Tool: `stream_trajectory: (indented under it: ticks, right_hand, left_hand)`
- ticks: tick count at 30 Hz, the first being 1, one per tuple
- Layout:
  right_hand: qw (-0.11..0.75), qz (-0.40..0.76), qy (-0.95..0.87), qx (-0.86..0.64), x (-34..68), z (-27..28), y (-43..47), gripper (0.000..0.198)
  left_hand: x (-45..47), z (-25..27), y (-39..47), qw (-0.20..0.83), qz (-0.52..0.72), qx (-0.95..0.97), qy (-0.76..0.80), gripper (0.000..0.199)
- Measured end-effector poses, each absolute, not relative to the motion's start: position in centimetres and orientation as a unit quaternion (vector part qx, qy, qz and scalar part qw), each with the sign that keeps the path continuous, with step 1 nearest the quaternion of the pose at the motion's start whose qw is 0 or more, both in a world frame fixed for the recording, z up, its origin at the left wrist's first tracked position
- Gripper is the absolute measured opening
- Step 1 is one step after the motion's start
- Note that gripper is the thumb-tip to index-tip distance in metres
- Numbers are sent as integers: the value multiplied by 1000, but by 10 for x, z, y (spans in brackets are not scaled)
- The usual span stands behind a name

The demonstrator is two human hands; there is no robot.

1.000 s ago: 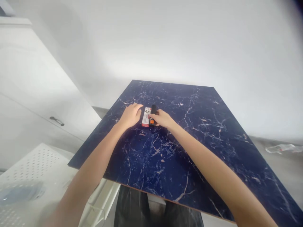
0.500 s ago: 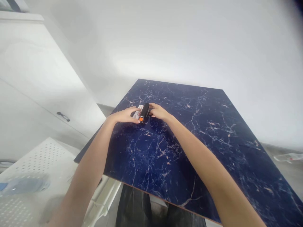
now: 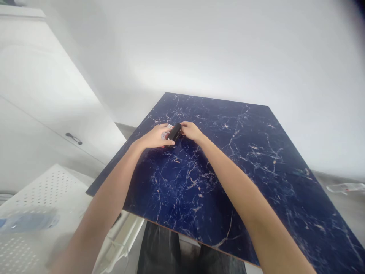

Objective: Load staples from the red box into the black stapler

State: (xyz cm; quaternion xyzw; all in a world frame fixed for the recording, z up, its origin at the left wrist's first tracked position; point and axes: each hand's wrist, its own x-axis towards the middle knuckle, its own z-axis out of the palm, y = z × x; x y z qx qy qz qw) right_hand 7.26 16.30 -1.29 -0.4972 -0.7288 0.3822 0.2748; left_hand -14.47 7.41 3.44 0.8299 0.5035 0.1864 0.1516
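Note:
Over the upper left part of the dark blue marbled table, both my hands meet at a small bundle. My left hand (image 3: 156,137) grips a small white and red printed package (image 3: 164,135) from the left, thumb along its near end. Against the package's right side lies a black elongated object (image 3: 174,132) with a rounded top; its exact kind I cannot make out. My right hand (image 3: 190,130) holds this black object from the right with bent fingers, near its far end. Parts of both things are hidden behind my fingers.
The table (image 3: 228,160) stands near a pale wall. To the left is a white cabinet with a dark handle (image 3: 73,138). A clear plastic bottle (image 3: 28,221) lies on a perforated white surface (image 3: 54,182). Clear plastic packaging (image 3: 346,188) shows at the far right.
The black object and package have turned slightly clockwise. My left hand has moved right, its thumb now across the near end, where an orange patch showed before. The view has shifted slightly.

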Motion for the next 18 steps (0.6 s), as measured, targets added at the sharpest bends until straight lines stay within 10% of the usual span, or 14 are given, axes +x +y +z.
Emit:
stream_trajectory:
  ticks: [18]
  right_hand:
    - [154,113,-900,-391,116,11,154,37]
  left_hand:
    - [-148,29,83,98,202,839,495,19]
